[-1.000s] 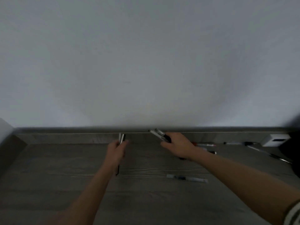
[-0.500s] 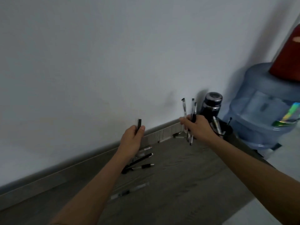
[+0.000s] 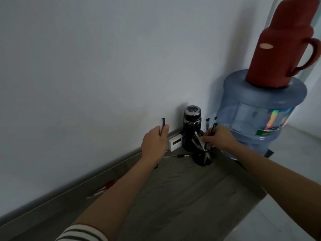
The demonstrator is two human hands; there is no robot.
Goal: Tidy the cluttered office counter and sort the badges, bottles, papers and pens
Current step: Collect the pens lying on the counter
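Over the black pen cup (image 3: 202,158), the right hand (image 3: 219,138) grips a small bunch of pens (image 3: 213,130). Its fingers are curled round them, and the low ends of the pens point down into the cup's mouth. A few pens (image 3: 198,138) already stand in the cup and lean on its rim. To the left of the cup, the left hand (image 3: 154,145) holds one dark pen (image 3: 163,124). The fingers are closed round it, the thumb presses its side, and its top sticks up above the hand.

I think the pen job is about half done. Some pens are in the cup, and the bunch looks ready to drop in. The dark pen in the left hand has not gone in yet. One loose pen (image 3: 180,156) lies flat on the counter (image 3: 182,197) just left of the cup. A red and white pen (image 3: 102,189) lies far to the left of the cup, close to the wall (image 3: 86,84). Just behind the cup stands a black flask (image 3: 192,129), and a little white box (image 3: 175,142) sits behind the cup and to its left. I see no badges or papers.

The pens are long and thin. Some are dark, and some look clear with dark tips. They are a bit blurry, so I cannot count the ones in the bunch.
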